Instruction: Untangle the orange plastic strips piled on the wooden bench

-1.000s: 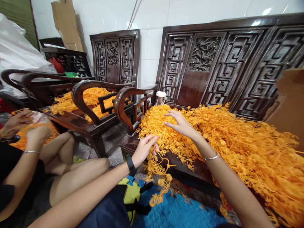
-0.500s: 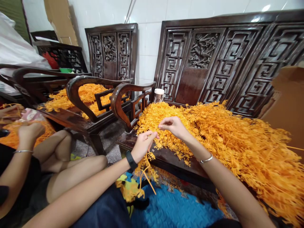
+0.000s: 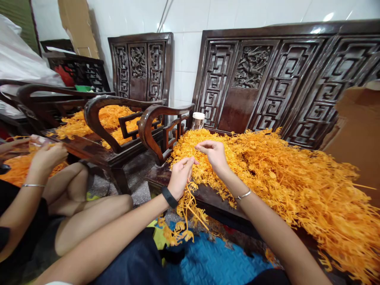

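Here, our left hand [image 3: 180,178] has its fingers and thumb pressed together on orange strands [image 3: 190,206], which hang below the palm in a loose, curling tangle, one straight stem slanting out to the right. Our right hand [image 3: 215,156] is just beside it and a little higher, wrist bent and fingers drawn in toward the thumb; we cannot tell whether the tips meet or pinch a thin piece. We wear a black wristband [image 3: 169,197] on the left wrist and a silver bracelet [image 3: 244,194] on the right. Behind both hands, a large orange pile [image 3: 297,182] spreads over the seat of a dark carved bench [image 3: 239,111], more yellow at its left end and deeper orange toward the right. At the back of the seat, near the armrest, we see a white-lidded jar [image 3: 198,122]; a sheet of cardboard [image 3: 356,126] stands at the far right. Below the dangling strands lies a blue mat [image 3: 213,257]. To our left, a carved armchair [image 3: 139,86] bears a smaller orange heap [image 3: 108,118]; nearer us, a co-worker [image 3: 95,208] sits with bent legs, one hand [image 3: 49,157] raised beside more orange material [image 3: 18,168]. A white tiled wall [image 3: 190,16] rises behind the furniture.
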Tool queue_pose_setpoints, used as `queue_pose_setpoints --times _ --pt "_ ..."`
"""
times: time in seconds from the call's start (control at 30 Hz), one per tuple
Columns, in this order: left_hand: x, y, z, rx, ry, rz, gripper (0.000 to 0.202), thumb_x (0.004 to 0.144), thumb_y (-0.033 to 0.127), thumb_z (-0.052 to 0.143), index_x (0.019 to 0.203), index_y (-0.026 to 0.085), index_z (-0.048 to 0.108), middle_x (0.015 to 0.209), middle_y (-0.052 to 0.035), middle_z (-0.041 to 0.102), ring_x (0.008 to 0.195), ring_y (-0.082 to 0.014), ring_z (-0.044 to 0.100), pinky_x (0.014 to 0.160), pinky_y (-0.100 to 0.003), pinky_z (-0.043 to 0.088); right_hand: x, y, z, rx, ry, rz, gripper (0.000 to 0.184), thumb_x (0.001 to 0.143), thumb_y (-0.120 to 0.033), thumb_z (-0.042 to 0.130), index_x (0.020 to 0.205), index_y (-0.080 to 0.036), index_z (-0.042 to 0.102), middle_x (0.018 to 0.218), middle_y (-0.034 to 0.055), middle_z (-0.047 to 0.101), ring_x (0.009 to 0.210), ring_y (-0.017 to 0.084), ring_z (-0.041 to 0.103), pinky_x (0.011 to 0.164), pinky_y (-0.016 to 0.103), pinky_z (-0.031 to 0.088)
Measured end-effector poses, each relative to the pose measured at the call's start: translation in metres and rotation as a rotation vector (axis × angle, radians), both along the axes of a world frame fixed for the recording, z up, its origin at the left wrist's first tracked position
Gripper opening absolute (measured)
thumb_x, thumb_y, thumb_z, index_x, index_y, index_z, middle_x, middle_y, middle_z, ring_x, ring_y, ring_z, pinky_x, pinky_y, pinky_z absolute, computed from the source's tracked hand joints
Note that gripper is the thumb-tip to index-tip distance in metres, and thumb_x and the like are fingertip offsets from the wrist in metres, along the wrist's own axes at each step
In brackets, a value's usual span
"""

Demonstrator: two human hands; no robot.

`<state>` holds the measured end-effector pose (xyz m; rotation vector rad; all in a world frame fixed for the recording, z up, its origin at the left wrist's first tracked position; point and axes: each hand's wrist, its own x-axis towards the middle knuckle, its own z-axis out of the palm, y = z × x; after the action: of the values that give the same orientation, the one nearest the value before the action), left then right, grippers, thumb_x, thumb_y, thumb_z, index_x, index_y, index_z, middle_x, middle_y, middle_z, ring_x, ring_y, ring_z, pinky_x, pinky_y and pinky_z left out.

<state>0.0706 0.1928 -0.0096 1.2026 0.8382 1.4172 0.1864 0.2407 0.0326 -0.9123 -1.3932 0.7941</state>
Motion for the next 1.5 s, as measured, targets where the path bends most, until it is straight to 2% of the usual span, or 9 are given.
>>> queue_pose_setpoints --times 0.2,0.33,0.43,0.63,0.87,0.93,1.13,1.33,1.5 --pt "0.002 -0.003 0.001 -0.015 -0.051 -0.029 0.032 0.078 0.046 0.052 0.070 0.015 0.051 0.034 0.0099 0.025 0.032 -0.0030 0.021 0.037 -0.017 0.017 -0.004 0.005 0.002 -0.061 0.042 0.020 0.010 0.054 -0.025 0.066 0.056 -0.016 0.063 0.063 0.0027 0.062 0.062 0.014 0.054 0.059 0.026 0.041" --pt "0.005 -0.025 -0.002 -0.077 0.071 -0.149 0.036 0.076 0.049 0.053 0.065 0.014 0.051 0.036 0.0096 0.023 0.033 -0.0027 0.019 0.036 -0.018 0.012 0.035 0.022 0.024 0.106 0.178 -0.236 0.005 0.059 -0.019 0.059 0.058 -0.014 0.060 0.061 0.0025 0.060 0.051 0.010 0.047 0.048 0.023 0.035" --pt "0.003 -0.037 -0.002 -0.041 0.190 -0.224 0.036 0.080 0.047 0.047 0.070 0.013 0.055 0.034 0.0088 0.027 0.032 -0.0031 0.021 0.038 -0.019 0.014 0.071 0.035 0.038 0.215 0.231 -0.348 0.012 0.062 -0.022 0.060 0.070 -0.014 0.062 0.069 0.0026 0.061 0.054 0.009 0.050 0.052 0.023 0.038" --pt "-0.013 -0.026 -0.002 0.039 0.379 -0.375 0.036 0.083 0.047 0.043 0.080 0.014 0.057 0.041 0.0044 0.045 0.035 -0.0050 0.033 0.039 -0.017 0.024 0.074 0.061 0.016 -0.007 -0.132 -0.159 0.026 0.063 -0.025 0.062 0.084 -0.012 0.066 0.090 0.0106 0.066 0.086 0.021 0.060 0.079 0.036 0.045" --pt "-0.018 -0.014 -0.007 0.014 0.290 -0.420 0.034 0.080 0.046 0.047 0.090 0.014 0.055 0.055 0.0005 0.055 0.042 -0.0084 0.045 0.044 -0.020 0.036 0.072 0.072 0.001 -0.009 -0.373 -0.042 0.035 0.066 -0.016 0.061 0.101 -0.019 0.065 0.117 0.0072 0.056 0.118 0.022 0.043 0.103 0.043 0.025" --pt "-0.021 -0.011 -0.009 0.013 0.252 -0.407 0.033 0.080 0.044 0.047 0.094 0.015 0.053 0.059 -0.0001 0.056 0.043 -0.0090 0.047 0.047 -0.021 0.038 0.073 0.066 0.003 0.002 -0.485 -0.005 0.031 0.069 -0.015 0.060 0.099 -0.019 0.066 0.117 0.0074 0.056 0.120 0.022 0.042 0.104 0.043 0.022" --pt "-0.026 -0.007 -0.009 -0.003 0.250 -0.354 0.031 0.081 0.040 0.047 0.097 0.014 0.051 0.062 -0.0004 0.057 0.045 -0.0093 0.047 0.049 -0.022 0.039 0.064 0.045 0.012 0.045 -0.673 0.148 0.027 0.077 -0.027 0.055 0.101 -0.017 0.065 0.110 0.0093 0.060 0.106 0.022 0.053 0.097 0.041 0.036" --pt "-0.025 -0.008 -0.007 0.007 0.260 -0.360 0.031 0.081 0.040 0.047 0.097 0.014 0.051 0.061 0.0000 0.056 0.045 -0.0094 0.047 0.049 -0.022 0.038 0.068 0.047 0.004 0.076 -0.652 0.155 0.034 0.075 -0.030 0.057 0.106 -0.018 0.061 0.134 0.0097 0.039 0.121 0.024 0.039 0.098 0.040 0.035" --pt "-0.024 -0.007 -0.007 0.012 0.263 -0.345 0.033 0.081 0.040 0.047 0.099 0.013 0.050 0.062 -0.0002 0.056 0.046 -0.0093 0.047 0.049 -0.022 0.038 0.070 0.037 0.011 0.108 -0.744 0.119 0.028 0.076 -0.032 0.055 0.099 -0.017 0.064 0.123 0.0098 0.051 0.113 0.024 0.047 0.093 0.039 0.039"
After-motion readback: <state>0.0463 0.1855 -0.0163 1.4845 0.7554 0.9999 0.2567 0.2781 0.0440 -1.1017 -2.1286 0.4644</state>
